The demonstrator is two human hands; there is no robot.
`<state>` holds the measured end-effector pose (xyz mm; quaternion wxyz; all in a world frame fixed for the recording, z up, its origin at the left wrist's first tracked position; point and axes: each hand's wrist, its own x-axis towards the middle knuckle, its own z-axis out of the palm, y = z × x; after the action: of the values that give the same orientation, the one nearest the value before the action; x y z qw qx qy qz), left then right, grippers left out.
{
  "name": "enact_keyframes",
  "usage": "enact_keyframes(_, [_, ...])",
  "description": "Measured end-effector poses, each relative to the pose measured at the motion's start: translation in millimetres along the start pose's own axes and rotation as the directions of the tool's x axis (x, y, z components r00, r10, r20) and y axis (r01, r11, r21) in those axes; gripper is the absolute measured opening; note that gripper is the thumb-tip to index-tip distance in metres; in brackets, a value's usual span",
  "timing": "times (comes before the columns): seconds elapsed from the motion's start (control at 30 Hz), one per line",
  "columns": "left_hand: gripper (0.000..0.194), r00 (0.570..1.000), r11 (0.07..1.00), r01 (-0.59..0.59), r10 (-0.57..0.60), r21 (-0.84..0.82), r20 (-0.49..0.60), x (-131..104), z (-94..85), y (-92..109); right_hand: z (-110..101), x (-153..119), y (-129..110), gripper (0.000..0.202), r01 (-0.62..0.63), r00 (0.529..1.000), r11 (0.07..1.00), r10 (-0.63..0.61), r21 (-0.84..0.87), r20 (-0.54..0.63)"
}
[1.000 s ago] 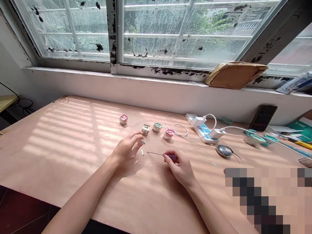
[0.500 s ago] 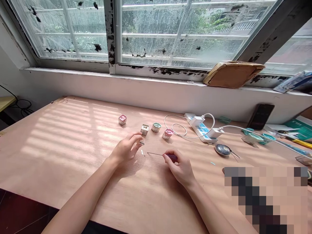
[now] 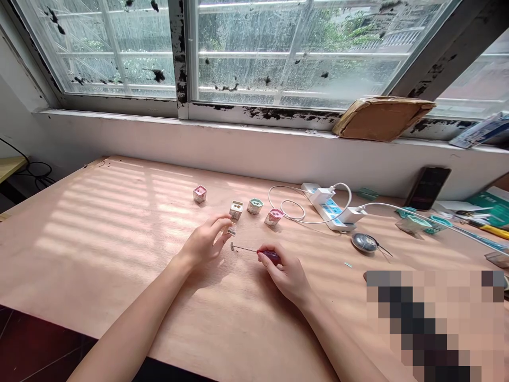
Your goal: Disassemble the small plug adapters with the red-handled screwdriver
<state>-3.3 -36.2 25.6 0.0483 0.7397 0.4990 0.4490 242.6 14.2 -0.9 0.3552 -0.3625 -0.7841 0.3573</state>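
Note:
My right hand is closed around the dark red handle of a screwdriver. The thin shaft points left, and its tip is at a small flat metal blade on the table. A tiny dark speck lies just beside that blade. Between thumb and fingers my left hand pinches a small metal-and-pale piece, perhaps a pencil sharpener insert. Just beyond stand a white two-hole pencil sharpener, a green one and a pink one. Another pink sharpener stands farther left.
A power strip with white plugs and a looped cable lies right of the sharpeners. Further right are a round dark object, a phone, green-and-clear containers and a yellow-handled tool. Behind the table runs a window wall.
My right hand has moved left with the screwdriver, bringing its tip to the small blade, which now looks slightly turned or shifted. My left hand has stayed nearly still.

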Motion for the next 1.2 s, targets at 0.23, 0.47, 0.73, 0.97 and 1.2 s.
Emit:
enact_keyframes(0.23, [0.023,1.0,1.0,-0.006,0.006,0.009,-0.012,0.6,-0.4,-0.7,-5.9,-0.1,2.0,0.025,-0.109,0.989,0.965,0.128,0.238,-0.067])
enact_keyframes(0.47, [0.021,1.0,1.0,-0.003,0.003,-0.004,-0.006,1.1,-0.9,0.4,-12.3,0.6,4.4,0.021,-0.168,0.985,0.92,0.171,0.354,0.022])
enact_keyframes(0.73, [0.02,1.0,1.0,-0.005,0.005,-0.02,-0.006,0.9,-1.6,-0.3,-15.5,-0.5,0.1,0.014,-0.198,0.967,0.94,0.14,0.279,0.213])
enact_keyframes(0.97, [0.017,1.0,0.999,0.008,-0.008,-0.039,0.005,1.1,-2.3,1.1,-16.9,2.8,-1.9,0.017,-0.239,0.954,0.936,0.178,0.258,0.24])
enact_keyframes(1.2, [0.019,0.998,0.995,0.034,-0.029,-0.099,0.052,1.4,-3.7,0.9,-17.2,3.3,-2.6,0.019,-0.292,0.944,0.902,0.219,0.318,0.247])
